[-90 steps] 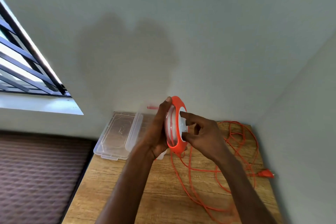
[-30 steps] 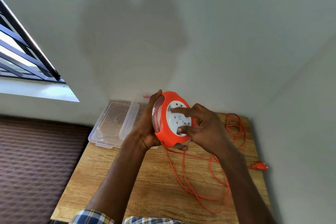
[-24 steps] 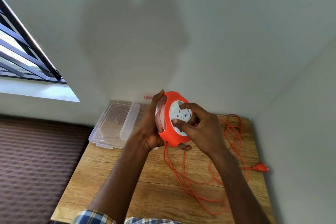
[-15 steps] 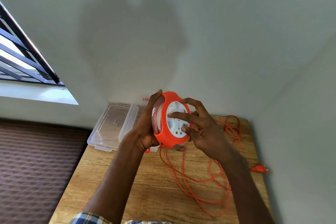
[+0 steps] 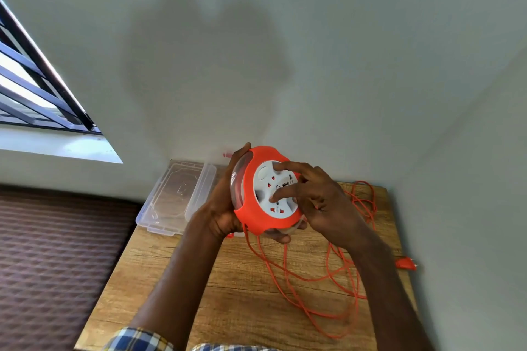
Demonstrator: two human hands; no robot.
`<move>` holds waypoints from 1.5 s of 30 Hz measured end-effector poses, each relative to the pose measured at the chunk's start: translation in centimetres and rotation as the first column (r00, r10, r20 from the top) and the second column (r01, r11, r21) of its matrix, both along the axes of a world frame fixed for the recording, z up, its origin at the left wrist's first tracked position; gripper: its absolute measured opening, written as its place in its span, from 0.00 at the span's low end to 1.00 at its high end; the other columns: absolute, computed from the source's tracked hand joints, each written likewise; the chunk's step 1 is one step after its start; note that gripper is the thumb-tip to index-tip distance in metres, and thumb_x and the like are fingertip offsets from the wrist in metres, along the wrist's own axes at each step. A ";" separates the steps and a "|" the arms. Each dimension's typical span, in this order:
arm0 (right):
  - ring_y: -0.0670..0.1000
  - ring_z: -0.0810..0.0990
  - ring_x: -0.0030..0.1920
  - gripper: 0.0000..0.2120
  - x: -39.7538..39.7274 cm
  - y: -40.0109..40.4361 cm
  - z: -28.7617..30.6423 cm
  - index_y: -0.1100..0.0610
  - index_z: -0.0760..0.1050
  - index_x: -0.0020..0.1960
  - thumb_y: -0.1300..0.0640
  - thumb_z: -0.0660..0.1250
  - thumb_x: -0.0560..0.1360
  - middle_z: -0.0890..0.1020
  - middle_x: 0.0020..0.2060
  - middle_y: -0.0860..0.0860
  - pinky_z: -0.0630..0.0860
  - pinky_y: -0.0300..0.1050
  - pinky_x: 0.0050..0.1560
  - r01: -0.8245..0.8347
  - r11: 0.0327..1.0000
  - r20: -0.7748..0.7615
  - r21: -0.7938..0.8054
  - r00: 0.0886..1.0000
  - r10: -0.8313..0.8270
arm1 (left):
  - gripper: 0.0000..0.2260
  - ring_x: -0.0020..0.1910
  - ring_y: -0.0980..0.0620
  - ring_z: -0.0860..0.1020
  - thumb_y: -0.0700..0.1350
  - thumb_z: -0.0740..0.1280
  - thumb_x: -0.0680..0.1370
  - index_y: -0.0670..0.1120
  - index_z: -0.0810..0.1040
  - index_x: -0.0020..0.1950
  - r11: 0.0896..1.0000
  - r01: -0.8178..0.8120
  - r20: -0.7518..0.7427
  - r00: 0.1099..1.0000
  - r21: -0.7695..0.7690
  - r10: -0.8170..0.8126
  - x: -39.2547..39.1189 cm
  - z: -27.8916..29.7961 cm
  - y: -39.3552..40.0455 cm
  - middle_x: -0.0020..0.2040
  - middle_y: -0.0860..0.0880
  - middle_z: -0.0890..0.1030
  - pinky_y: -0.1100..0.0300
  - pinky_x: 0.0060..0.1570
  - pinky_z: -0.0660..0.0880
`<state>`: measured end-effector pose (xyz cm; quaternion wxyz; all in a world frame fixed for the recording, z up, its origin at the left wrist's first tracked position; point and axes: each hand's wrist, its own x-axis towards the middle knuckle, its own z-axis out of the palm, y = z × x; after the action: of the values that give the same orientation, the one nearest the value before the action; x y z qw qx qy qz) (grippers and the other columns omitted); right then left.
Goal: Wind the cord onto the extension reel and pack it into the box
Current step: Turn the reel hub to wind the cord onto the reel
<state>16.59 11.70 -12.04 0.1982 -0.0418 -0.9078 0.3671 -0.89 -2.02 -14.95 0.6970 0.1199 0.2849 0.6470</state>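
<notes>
Reel (image 5: pixel 263 194), orange, held above the tabletop (image 5: pixel 242 293): left hand (image 5: pixel 228 202) grips its rim, right hand (image 5: pixel 322 202) presses fingertips on its white face. Most cord (image 5: pixel 336 279) lies loose at 4 o'clock; box (image 5: pixel 176 194) waits at 10 o'clock. Winding looks barely begun.

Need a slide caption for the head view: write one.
Left hand grips orange reel; right hand fingers its white face; cord loose on table.

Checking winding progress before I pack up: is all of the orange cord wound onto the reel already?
No, much of the orange cord lies in loose loops on the wooden table, below the reel.
</notes>
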 end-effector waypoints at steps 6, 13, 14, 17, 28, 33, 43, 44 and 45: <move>0.49 0.72 0.66 0.24 -0.2 -0.3 0.2 0.37 0.83 0.61 0.65 0.67 0.79 0.71 0.73 0.37 0.78 0.50 0.59 -0.009 1.000 0.084 0.018 0.996 0.008 | 0.31 0.64 0.39 0.82 0.69 0.59 0.83 0.45 0.84 0.68 0.999 -0.053 -0.006 0.999 0.005 0.053 -0.1 -0.2 -0.3 0.65 0.41 0.84 0.39 0.69 0.74; 0.46 0.72 0.68 0.30 -0.7 -0.8 -0.4 0.31 0.78 0.65 0.64 0.70 0.76 0.72 0.65 0.39 0.83 0.46 0.55 0.066 0.986 0.112 0.152 0.990 -0.083 | 0.29 0.61 0.41 0.83 0.69 0.63 0.82 0.47 0.84 0.67 0.992 -0.096 -0.048 0.995 -0.083 0.092 0.0 -0.2 -0.2 0.63 0.41 0.86 0.41 0.67 0.76; 0.44 0.75 0.65 0.31 -0.7 -0.9 -0.6 0.29 0.76 0.66 0.62 0.71 0.75 0.73 0.62 0.38 0.83 0.43 0.51 0.100 0.981 0.094 0.168 0.989 -0.117 | 0.30 0.61 0.40 0.83 0.69 0.64 0.81 0.46 0.84 0.68 0.990 -0.102 -0.042 0.994 -0.096 0.098 0.0 0.0 -0.1 0.63 0.41 0.85 0.41 0.67 0.75; 0.40 0.80 0.48 0.26 -1.0 -1.9 -1.0 0.27 0.71 0.67 0.41 0.73 0.71 0.78 0.46 0.37 0.79 0.38 0.40 0.287 0.946 0.027 0.154 0.955 -0.294 | 0.33 0.69 0.36 0.75 0.69 0.69 0.78 0.46 0.80 0.71 0.989 -0.071 -0.052 0.997 -0.126 0.065 0.0 0.7 0.4 0.68 0.39 0.80 0.37 0.76 0.64; 0.42 0.80 0.43 0.18 -1.4 -2.2 -0.5 0.37 0.76 0.68 0.41 0.70 0.78 0.76 0.47 0.37 0.73 0.33 0.40 0.313 0.949 -0.087 -0.031 0.945 -0.314 | 0.34 0.65 0.37 0.78 0.71 0.62 0.80 0.46 0.77 0.75 0.989 -0.130 -0.040 0.991 -0.065 0.128 -0.7 1.5 0.7 0.69 0.39 0.80 0.37 0.72 0.70; 0.46 0.77 0.61 0.21 -0.8 -0.7 0.3 0.36 0.82 0.60 0.61 0.69 0.77 0.68 0.69 0.39 0.82 0.40 0.47 0.014 0.999 0.029 0.038 0.999 -0.015 | 0.31 0.62 0.39 0.82 0.70 0.64 0.81 0.45 0.83 0.68 0.999 0.011 -0.044 0.999 -0.037 -0.013 -1.2 0.8 0.2 0.63 0.40 0.85 0.41 0.70 0.71; 0.42 0.71 0.68 0.30 -1.3 -1.3 0.6 0.28 0.74 0.66 0.60 0.71 0.76 0.70 0.68 0.34 0.77 0.33 0.47 0.087 0.967 0.162 0.241 0.978 -0.129 | 0.29 0.59 0.39 0.83 0.67 0.67 0.80 0.44 0.83 0.67 0.999 -0.015 -0.049 0.999 -0.028 0.014 -1.5 0.1 -0.1 0.59 0.40 0.86 0.42 0.65 0.77; 0.40 0.72 0.65 0.29 -1.3 -1.4 0.6 0.27 0.74 0.65 0.58 0.71 0.75 0.71 0.65 0.33 0.75 0.31 0.45 0.110 0.965 0.142 0.237 0.979 -0.146 | 0.29 0.60 0.39 0.82 0.68 0.67 0.81 0.44 0.83 0.67 0.999 -0.021 -0.056 0.998 -0.034 0.019 -1.5 0.1 -0.1 0.60 0.40 0.85 0.41 0.66 0.75; 0.37 0.74 0.61 0.28 -1.4 -1.5 0.6 0.26 0.74 0.65 0.54 0.72 0.73 0.73 0.60 0.32 0.73 0.30 0.43 0.142 0.963 0.123 0.230 0.977 -0.173 | 0.30 0.62 0.39 0.81 0.68 0.66 0.81 0.45 0.82 0.68 0.999 -0.021 -0.064 0.998 -0.040 0.018 -1.5 0.2 0.0 0.62 0.40 0.85 0.41 0.68 0.72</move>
<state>15.24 10.19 -11.44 0.1652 -0.1180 -0.9484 0.2437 -2.41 -2.06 -14.76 0.6836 0.1234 0.3211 0.6437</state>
